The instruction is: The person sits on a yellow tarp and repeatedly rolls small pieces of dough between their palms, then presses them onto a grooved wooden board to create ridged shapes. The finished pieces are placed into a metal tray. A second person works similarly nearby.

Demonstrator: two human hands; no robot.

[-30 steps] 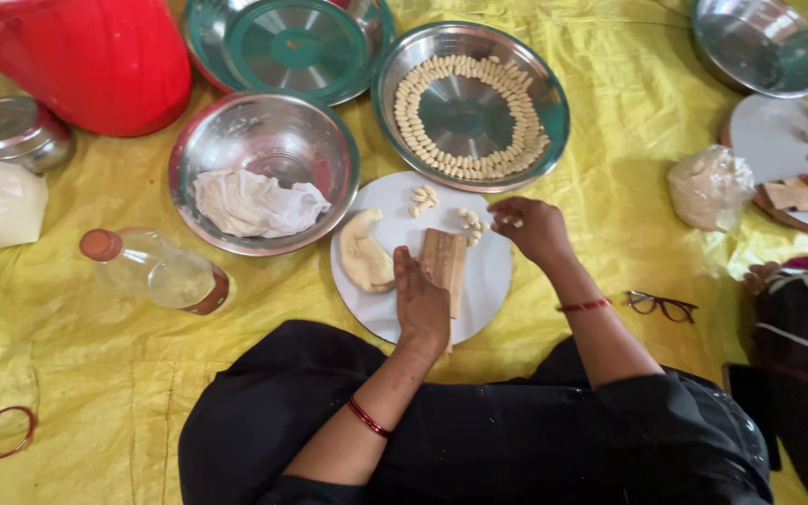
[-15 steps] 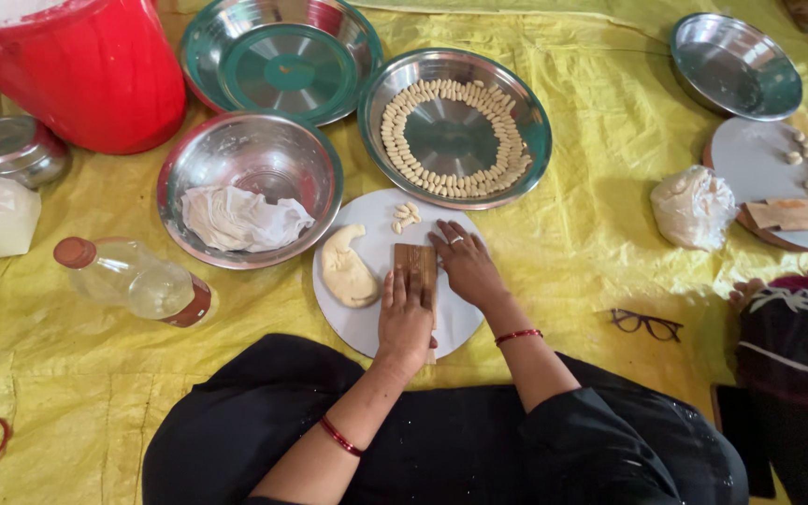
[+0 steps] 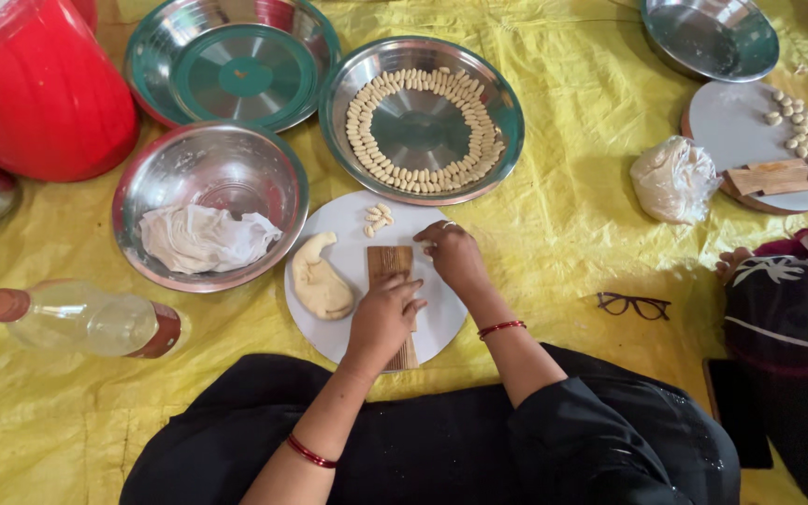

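Right hand [image 3: 453,254] drawn back from plate edge to ridged wooden board [image 3: 392,281], fingers pinched narrow at its top-right; left hand [image 3: 382,315] flat on board, long axis toward body; dough lump [image 3: 319,281] left of fingers.

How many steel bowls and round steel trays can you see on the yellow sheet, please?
4: a bowl holding cloth left of the white plate, a green-centred tray behind it, a tray ringed with dough pieces, and an empty bowl top right.
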